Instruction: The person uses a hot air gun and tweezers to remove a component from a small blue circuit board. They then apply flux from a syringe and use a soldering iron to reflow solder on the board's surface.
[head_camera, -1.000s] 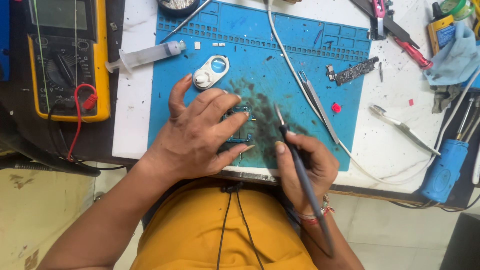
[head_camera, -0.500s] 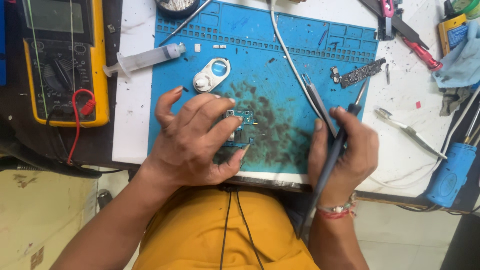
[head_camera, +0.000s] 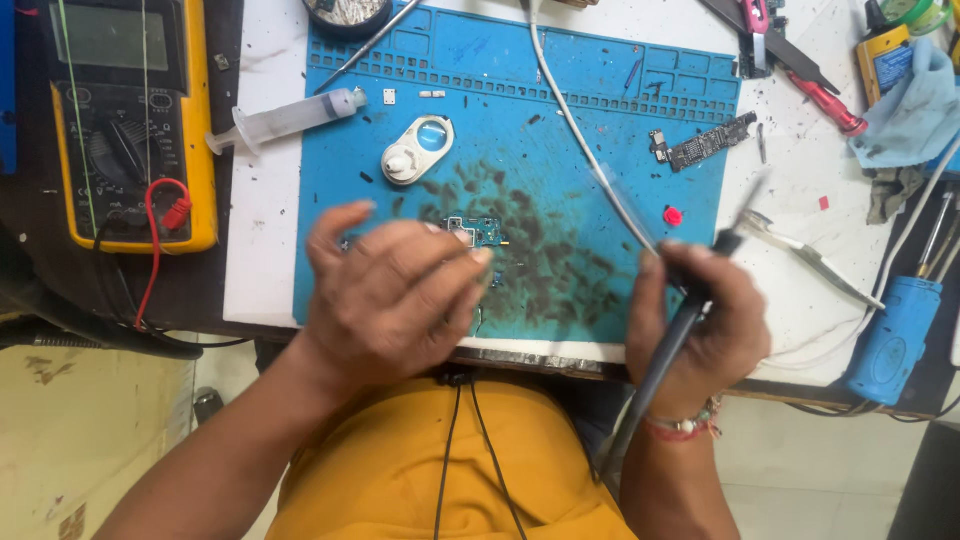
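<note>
A small circuit board is lying on the blue mat, near its middle, among dark smudges. The left hand is resting over the board's near edge, fingers spread and loose, fingertips touching or just beside the board; it is gripping nothing that I can make out. The right hand is sitting at the mat's right front corner, closed around a dark pen-shaped iron, whose tip is pointing up and away, off the board, and looks blurred. A white cable is running down across the mat toward that hand. Farther up the mat, a white oval part is lying beside a clear syringe that overhangs the mat's left edge. A second, longer board is sitting at the mat's right edge, with a small red bit below it. Tweezers are lying on the white table to the right, near a blue-handled tool. A yellow multimeter is sitting far left, and a blue cloth is bunched at the far right.
</note>
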